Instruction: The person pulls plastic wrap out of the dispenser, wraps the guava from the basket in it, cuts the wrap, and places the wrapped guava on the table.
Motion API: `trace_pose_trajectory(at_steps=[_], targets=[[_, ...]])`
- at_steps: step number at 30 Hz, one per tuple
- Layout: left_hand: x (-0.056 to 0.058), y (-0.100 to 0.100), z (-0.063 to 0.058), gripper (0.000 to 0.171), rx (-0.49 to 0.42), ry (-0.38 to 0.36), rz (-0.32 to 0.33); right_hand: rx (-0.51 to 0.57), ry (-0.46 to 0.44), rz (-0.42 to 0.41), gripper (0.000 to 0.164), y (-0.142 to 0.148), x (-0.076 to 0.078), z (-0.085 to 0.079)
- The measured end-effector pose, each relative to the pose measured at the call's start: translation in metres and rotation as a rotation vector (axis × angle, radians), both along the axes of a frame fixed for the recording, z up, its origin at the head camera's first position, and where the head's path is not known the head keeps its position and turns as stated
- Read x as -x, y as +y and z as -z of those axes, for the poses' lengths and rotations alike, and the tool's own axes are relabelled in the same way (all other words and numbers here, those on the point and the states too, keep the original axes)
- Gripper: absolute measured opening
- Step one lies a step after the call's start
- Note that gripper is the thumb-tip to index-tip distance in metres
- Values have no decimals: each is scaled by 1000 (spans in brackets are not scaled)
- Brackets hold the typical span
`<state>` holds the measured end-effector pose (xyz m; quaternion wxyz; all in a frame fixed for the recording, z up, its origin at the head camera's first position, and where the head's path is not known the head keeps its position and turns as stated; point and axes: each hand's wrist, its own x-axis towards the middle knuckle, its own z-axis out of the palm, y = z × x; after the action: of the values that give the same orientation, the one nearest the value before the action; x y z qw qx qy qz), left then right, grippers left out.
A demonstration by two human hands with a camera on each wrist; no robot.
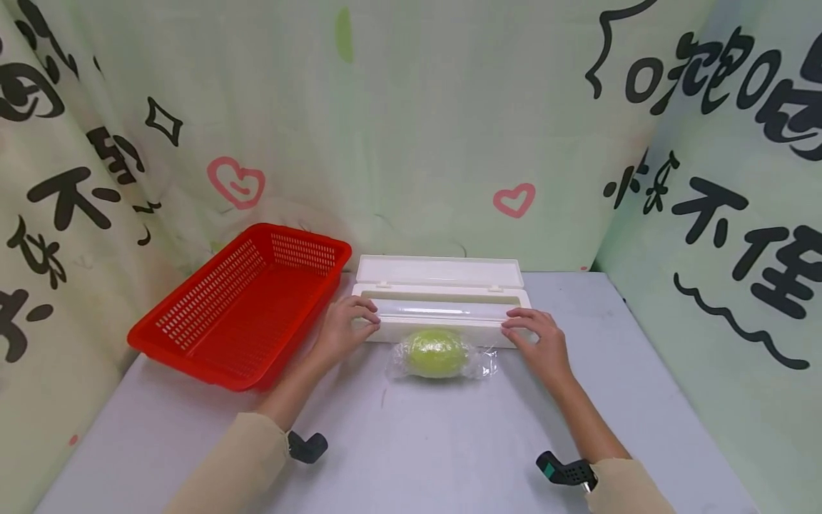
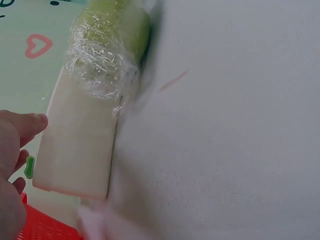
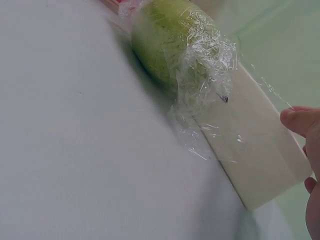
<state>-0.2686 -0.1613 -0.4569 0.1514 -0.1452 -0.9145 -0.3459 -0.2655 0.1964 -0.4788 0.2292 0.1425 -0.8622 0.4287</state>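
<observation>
A green oval fruit (image 1: 437,354) lies on the table in crinkled cling film, whose loose ends (image 3: 197,142) stick out at both sides. Right behind it is a long white cling film box (image 1: 443,334) with its lid (image 1: 439,271) raised and a film roll (image 1: 443,310) inside. At the box's left end my left hand (image 1: 347,330) pinches the film's edge between thumb and fingers. My right hand (image 1: 541,344) does likewise at the right end, where a thin clear film edge runs to its thumb (image 3: 296,120). Part of the left fingers is hidden behind the box in the left wrist view.
A red plastic basket (image 1: 247,319) with perforated walls stands left of the box, close to my left forearm. Behind the white table (image 1: 437,442) hangs a pale printed curtain (image 1: 398,143), which also closes off both sides.
</observation>
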Motion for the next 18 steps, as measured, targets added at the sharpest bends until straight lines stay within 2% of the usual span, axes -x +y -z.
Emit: trace_pose_trajectory(at_steps=[6,10,14,18], targets=[[-14,-2,1,6,8,15,-11,-31,64,-3,16,4,-12,-4],[-21,-5,5,7,8,62,9,-55,84,-4,18,9,-19,-2],[-28,-8,9,9,-5,61,44,-71,53,-34,19,13,-27,1],[-34,-11,16,9,-23,-5,64,-81,-29,-93,18,17,-34,5]])
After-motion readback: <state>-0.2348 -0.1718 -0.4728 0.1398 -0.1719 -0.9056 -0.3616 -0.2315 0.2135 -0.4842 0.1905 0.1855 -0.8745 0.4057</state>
